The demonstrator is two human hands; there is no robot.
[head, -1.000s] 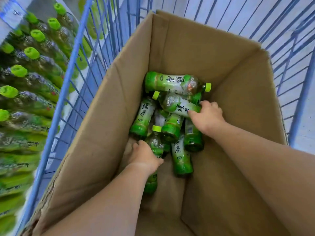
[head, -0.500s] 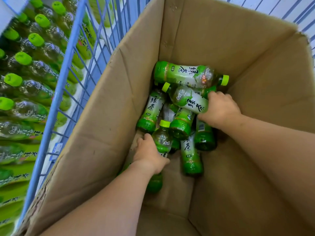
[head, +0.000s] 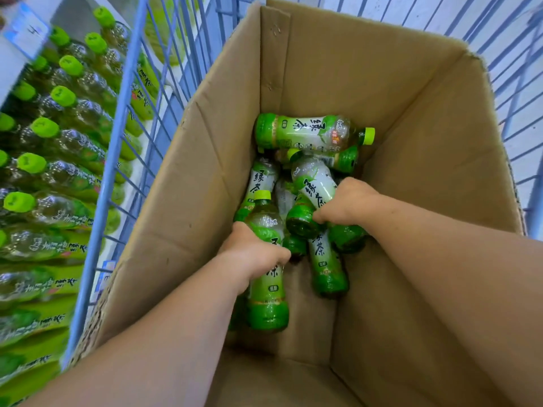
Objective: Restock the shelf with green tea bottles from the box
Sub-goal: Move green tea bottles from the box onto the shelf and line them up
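Head view, nearest first: both bare forearms reach down into the cardboard box (head: 323, 69), and the change over the last second is in the hands. The left hand (head: 254, 254), which had only rested on a bottle low against the box wall, now has its fingers wrapped round the middle of that left bottle (head: 268, 301). That bottle has tipped up from lying flat, its cap pointing away from the person and its base hanging free above the box floor. Just beyond, the right hand (head: 346, 201) has slid from the end of the right bottle (head: 313, 180) to a closed grip round its lower body, and that bottle now angles up off the loose pile. Behind them another bottle (head: 305, 132) lies crosswise against the far wall, untouched, with several more under and beside it. The box sits in a blue wire cart (head: 117, 142), and to the left stand the shelf bottles (head: 58, 171) in rows. Both picks look secured, so the likely next step is lifting the pair clear and carrying them left to the shelf.
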